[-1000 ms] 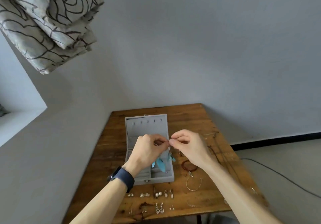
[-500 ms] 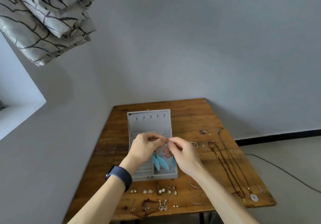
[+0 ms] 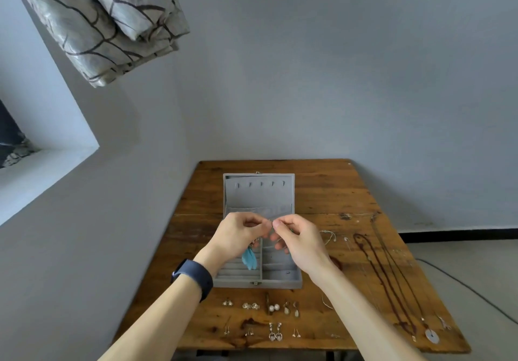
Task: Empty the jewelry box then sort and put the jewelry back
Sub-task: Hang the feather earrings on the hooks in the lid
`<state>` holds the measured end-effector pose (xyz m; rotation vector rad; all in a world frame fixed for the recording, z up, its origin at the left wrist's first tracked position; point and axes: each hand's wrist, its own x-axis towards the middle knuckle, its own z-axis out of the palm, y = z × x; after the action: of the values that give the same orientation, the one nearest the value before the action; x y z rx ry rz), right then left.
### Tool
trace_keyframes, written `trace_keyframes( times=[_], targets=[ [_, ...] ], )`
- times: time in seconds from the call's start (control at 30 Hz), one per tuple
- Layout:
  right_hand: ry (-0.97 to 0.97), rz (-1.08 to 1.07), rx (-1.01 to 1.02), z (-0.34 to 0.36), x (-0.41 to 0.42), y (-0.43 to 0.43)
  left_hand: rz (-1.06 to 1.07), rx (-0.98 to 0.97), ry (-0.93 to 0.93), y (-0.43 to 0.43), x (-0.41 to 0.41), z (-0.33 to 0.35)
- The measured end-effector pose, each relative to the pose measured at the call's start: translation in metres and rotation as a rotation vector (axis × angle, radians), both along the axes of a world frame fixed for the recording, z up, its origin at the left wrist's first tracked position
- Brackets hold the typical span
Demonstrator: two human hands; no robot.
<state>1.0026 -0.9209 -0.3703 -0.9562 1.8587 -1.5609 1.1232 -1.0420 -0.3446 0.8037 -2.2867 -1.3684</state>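
Centrally, the wooden surface (image 3: pixel 322 192) carries the open grey jewelry box (image 3: pixel 259 192), lid laid back; over its compartments the left hand (image 3: pixel 238 234) and right hand (image 3: pixel 300 237) meet fingertip to fingertip, each pinching fine wire; necklaces (image 3: pixel 386 276) lie stretched out right of the box; the blue feather earring (image 3: pixel 249 259) dangles from that pinch above the ring rolls; earring pairs (image 3: pixel 273 307) sit lined up in front; the hooks probably want easing apart gently, feathers kept unbent, before lowering into one compartment.

The item (image 3: pixel 271 225) pinched between left hand (image 3: pixel 236 234) and right hand (image 3: pixel 298 238) is too small to tell.
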Motion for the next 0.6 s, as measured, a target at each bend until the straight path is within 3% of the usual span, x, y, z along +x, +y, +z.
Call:
trace_keyframes(
  times=[0.1, 0.27, 0.33, 0.4, 0.6],
  targets=[
    [0.007, -0.038, 0.038, 0.001, -0.002, -0.016, 0.100, 0.070, 0.041, -0.012, 0.004, -0.002],
    [0.051, -0.079, 0.070, 0.003, -0.008, -0.051, 0.434, 0.397, 0.145, -0.058, 0.014, -0.018],
    [0.070, -0.091, 0.085, 0.002, -0.010, -0.069, 0.539, 0.409, 0.107, -0.082, 0.011, -0.027],
    [0.081, -0.098, 0.091, 0.000, -0.011, -0.089, 0.571, 0.327, 0.024, -0.102, 0.003, -0.029],
    [0.042, -0.158, 0.089, -0.008, -0.014, -0.144, 0.392, -0.129, -0.144, -0.139, -0.027, -0.022]
  ],
)
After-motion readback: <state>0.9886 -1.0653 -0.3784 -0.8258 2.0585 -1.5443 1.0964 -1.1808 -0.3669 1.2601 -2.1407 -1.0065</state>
